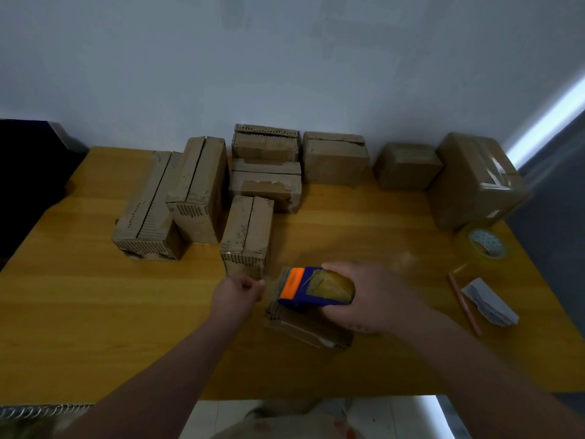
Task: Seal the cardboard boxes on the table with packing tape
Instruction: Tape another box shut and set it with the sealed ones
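A small cardboard box [304,327] lies near the front middle of the wooden table [95,312]. Above it my right hand [370,296] grips a blue and orange tape dispenser [310,288] loaded with a roll of clear tape. My left hand [239,294] sits just left of the dispenser's mouth, with fingers curled and pinching what looks like the free end of the tape. The tape strip itself is hard to make out. Several more cardboard boxes [250,232] stand further back on the table.
A large taped box [474,182] stands at the back right corner. Near the right edge lie a spare tape roll [482,245], a pencil [463,304] and a folded paper [490,302]. A dark object [28,172] sits left of the table.
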